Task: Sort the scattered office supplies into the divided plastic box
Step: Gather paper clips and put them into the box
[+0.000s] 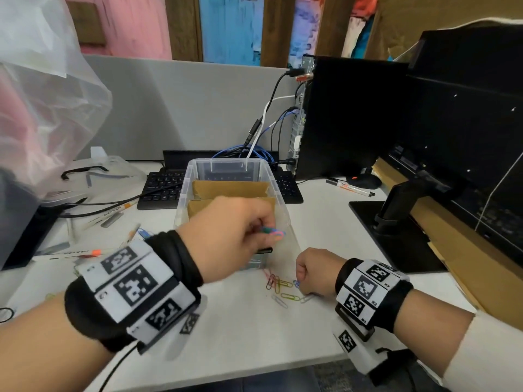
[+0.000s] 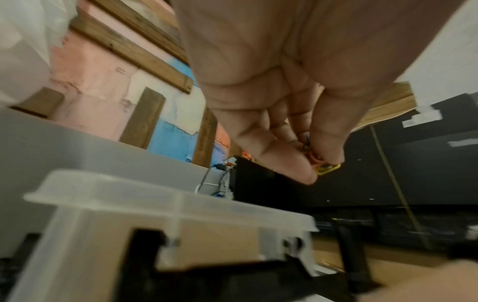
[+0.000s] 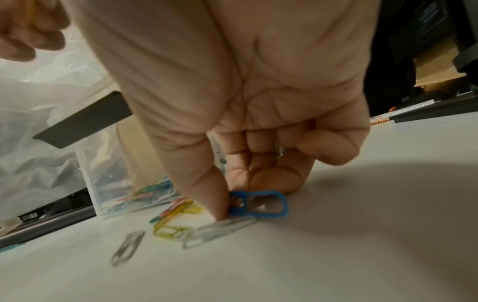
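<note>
Pinching a small bunch of coloured paper clips point(image 1: 272, 232), the left hand point(image 1: 226, 236) is hovering over the near end of the clear plastic box point(image 1: 278, 188); its grip is clamped on them between thumb and fingertips, with teal, pink and yellow wire loops showing, though how many it is holding I cannot tell. Inside the translucent, rounded-rim box two brown cardboard dividers point(image 1: 230, 188) are standing crosswise, and the right wrist view is showing a heap of clips already lying in the near compartment point(image 3: 145, 197). Further right, on the smooth white bench point(image 1: 254, 329), roughly eight loose clips point(image 1: 278, 287) are lying scattered just in front of the box: thin bent-wire ovals in red, yellow, green and grey. The right hand point(image 1: 317, 271) is resting low on the bench among them, its grip closed with thumb and forefinger nipping a blue paper clip point(image 3: 258, 203), which is touching the surface beside a grey one point(image 3: 220, 230). To the far right one marker pen point(image 1: 349, 188) is lying near a black monitor stand point(image 1: 396, 222).
</note>
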{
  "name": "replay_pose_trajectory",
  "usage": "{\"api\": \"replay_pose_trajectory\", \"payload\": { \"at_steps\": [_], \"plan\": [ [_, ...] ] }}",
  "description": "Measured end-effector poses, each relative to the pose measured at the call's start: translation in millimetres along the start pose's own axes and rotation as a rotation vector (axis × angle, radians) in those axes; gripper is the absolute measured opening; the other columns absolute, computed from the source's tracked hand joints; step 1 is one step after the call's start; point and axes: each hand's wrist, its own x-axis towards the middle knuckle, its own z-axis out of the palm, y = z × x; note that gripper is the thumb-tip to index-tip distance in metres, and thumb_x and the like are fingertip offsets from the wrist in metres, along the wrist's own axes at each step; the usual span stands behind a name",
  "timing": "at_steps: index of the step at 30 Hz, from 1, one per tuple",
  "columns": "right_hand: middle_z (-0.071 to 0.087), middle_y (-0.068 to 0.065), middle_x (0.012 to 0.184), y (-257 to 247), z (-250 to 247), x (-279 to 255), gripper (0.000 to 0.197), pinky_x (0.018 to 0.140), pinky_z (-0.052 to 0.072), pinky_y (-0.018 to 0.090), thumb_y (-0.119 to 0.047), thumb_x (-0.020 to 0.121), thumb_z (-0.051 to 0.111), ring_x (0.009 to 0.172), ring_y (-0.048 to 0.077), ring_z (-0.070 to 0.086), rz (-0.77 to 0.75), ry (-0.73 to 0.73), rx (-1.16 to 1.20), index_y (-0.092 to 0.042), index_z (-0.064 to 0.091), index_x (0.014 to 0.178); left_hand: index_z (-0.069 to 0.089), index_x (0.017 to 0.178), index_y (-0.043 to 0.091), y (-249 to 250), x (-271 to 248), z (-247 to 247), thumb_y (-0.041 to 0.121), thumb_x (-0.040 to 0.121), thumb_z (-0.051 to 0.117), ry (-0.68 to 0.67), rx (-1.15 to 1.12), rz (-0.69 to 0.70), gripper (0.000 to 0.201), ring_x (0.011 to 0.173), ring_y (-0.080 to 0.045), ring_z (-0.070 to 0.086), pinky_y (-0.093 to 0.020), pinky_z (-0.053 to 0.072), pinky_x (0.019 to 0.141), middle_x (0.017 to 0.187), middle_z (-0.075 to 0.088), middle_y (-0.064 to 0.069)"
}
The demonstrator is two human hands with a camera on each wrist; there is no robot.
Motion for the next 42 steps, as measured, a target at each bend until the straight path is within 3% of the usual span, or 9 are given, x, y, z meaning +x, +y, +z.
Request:
{"api": "replay_pose_trajectory", "payload": {
  "at_steps": [5,10,14,18,24,30,34,38,42],
  "plan": [
    [0.066,0.013,0.112,1,2,2,0.008,0.083,0.050,0.031,-0.017,0.087,0.058,0.097,0.025,0.061,-0.002,-0.012,-0.037,-0.010,0.054,0.089,0.059,0.080,0.026,-28,21,-21,0.021,0.084,0.069,0.065,0.158,-0.132,0.012,0.061,0.001,0.052,-0.015,0.041,0.061,0.065,0.057,0.013],
    [0.066,0.012,0.110,3,2,2,0.007,0.080,0.048,0.030,-0.015,0.086,0.058,0.088,0.021,0.057,-0.028,-0.004,-0.021,-0.012,0.053,0.084,0.063,0.084,0.018,-52,31,-23,0.025,0.086,0.068,0.010,0.229,-0.260,0.008,0.069,-0.016,0.057,-0.007,0.031,0.057,0.072,0.064,0.006],
    [0.061,0.000,0.085,13,-7,-4,0.019,0.075,0.048,0.026,-0.017,0.084,0.063,0.079,0.017,0.054,-0.044,0.025,0.080,-0.018,0.051,0.070,0.068,0.087,0.018,-58,27,-21,0.025,0.085,0.068,-0.062,0.232,-0.288,0.007,0.075,-0.016,0.062,-0.014,0.042,0.065,0.080,0.071,0.002],
    [0.052,-0.011,0.063,23,-44,-15,0.012,0.052,0.035,0.012,-0.012,0.081,0.067,0.058,0.004,0.048,-0.110,0.140,0.211,-0.014,0.059,0.072,0.068,0.088,0.023,-61,21,-21,0.022,0.086,0.067,0.004,0.214,-0.250,0.002,0.068,0.002,0.056,-0.009,0.042,0.066,0.074,0.063,0.016],
    [0.056,-0.004,0.066,-1,-111,-25,0.010,0.058,0.043,0.016,-0.009,0.079,0.072,0.056,0.004,0.047,-0.389,0.410,0.384,-0.010,0.063,0.078,0.066,0.079,0.024,-24,0,-13,0.020,0.085,0.066,0.196,-0.020,0.033,0.008,0.066,-0.005,0.058,-0.007,0.042,0.058,0.068,0.062,0.013],
    [0.066,0.005,0.086,-42,-112,2,0.011,0.072,0.049,0.023,-0.008,0.080,0.071,0.068,0.007,0.052,-0.490,0.452,0.322,-0.015,0.064,0.084,0.068,0.088,0.021,-13,-12,18,0.013,0.088,0.062,-0.126,-0.113,0.117,0.010,0.068,-0.001,0.064,-0.011,0.048,0.061,0.072,0.067,0.014],
    [0.058,-0.009,0.073,-41,-102,-5,0.004,0.063,0.041,0.013,-0.012,0.082,0.067,0.062,0.001,0.050,-0.452,0.508,0.280,-0.012,0.063,0.082,0.067,0.102,0.024,-29,-14,47,0.022,0.091,0.057,-0.314,0.090,0.117,0.015,0.082,-0.004,0.061,-0.015,0.047,0.074,0.091,0.068,0.011],
    [0.064,-0.006,0.067,-23,-88,-36,0.005,0.058,0.050,0.015,-0.009,0.085,0.062,0.053,-0.001,0.057,-0.433,0.173,0.262,-0.010,0.064,0.081,0.059,0.124,0.025,-38,-13,70,0.029,0.092,0.056,-0.446,0.197,-0.029,0.033,0.109,-0.014,0.058,-0.027,0.046,0.092,0.120,0.063,0.005],
    [0.059,-0.013,0.075,1,-46,-37,0.011,0.076,0.052,0.028,-0.012,0.081,0.060,0.073,0.010,0.059,-0.300,-0.024,0.005,-0.019,0.066,0.088,0.049,0.134,0.021,-37,-4,87,0.021,0.093,0.052,-0.460,0.313,-0.084,0.042,0.120,-0.020,0.050,-0.029,0.041,0.099,0.132,0.051,0.001]
  ]
}}
